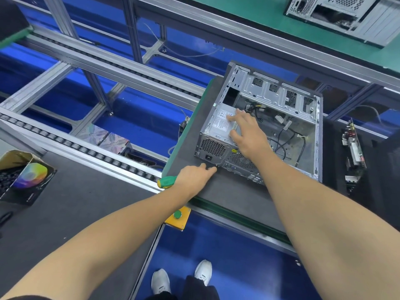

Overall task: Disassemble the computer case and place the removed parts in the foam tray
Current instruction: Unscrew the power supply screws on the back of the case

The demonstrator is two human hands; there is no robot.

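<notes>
An open grey computer case (281, 100) lies on its side on a dark foam pad (227, 191). Its silver power supply (218, 126) fills the near left corner, with loose cables (281, 137) beside it. My right hand (246, 133) rests flat on top of the power supply, fingers spread. My left hand (194, 176) grips a green and yellow screwdriver (166, 182), whose tip meets the case's lower rear corner. A dark foam tray (385, 161) to the right holds a removed circuit card (355, 154).
An aluminium roller conveyor (86, 148) runs at the left. A cardboard box (23, 172) with colourful print stands at far left. Another case (346, 16) sits on a green bench at the back right. A yellow box with a green button (178, 215) hangs below the pad.
</notes>
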